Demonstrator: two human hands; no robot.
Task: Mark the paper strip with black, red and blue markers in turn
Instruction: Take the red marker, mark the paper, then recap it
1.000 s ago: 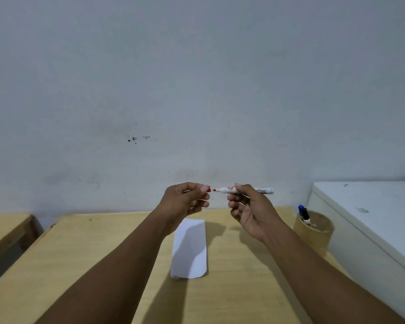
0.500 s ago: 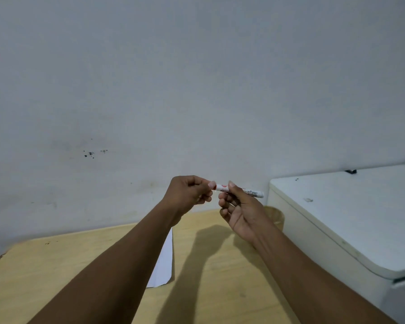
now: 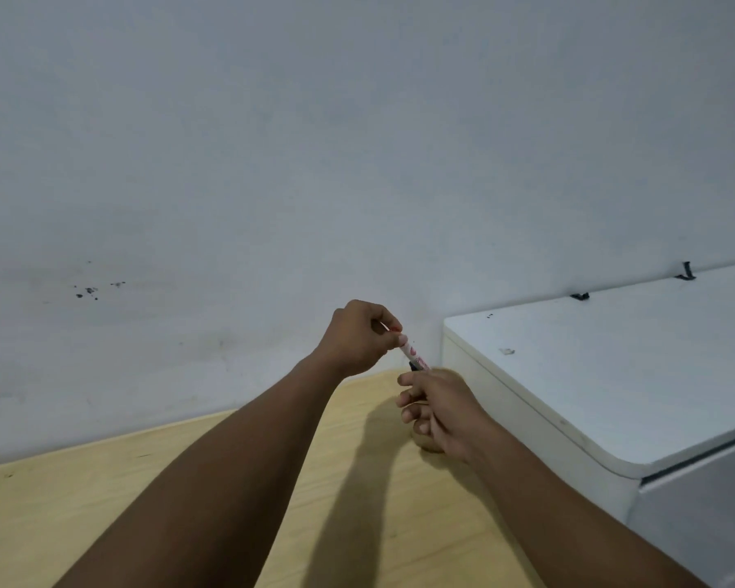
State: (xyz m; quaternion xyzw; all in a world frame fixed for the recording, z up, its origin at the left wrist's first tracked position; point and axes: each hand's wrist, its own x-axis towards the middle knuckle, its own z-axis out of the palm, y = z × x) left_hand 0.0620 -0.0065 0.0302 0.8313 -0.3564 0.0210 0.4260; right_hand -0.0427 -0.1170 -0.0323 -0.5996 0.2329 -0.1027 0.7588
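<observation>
Above the wooden surface [image 3: 102, 515], left of the white cabinet [image 3: 612, 375], the red marker [image 3: 414, 357] is held tilted between both hands. Left hand [image 3: 357, 337] has its grip pinched on the upper end, right hand [image 3: 438, 411] clamped on the lower barrel, apparently to seat the cap. The paper strip is out of view.

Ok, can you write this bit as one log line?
left hand: grip on cap end | right hand: holds red marker | above table

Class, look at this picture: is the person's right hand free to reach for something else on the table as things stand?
Probably not: the right hand is closed on the red marker, whose other end the left hand pinches.
</observation>
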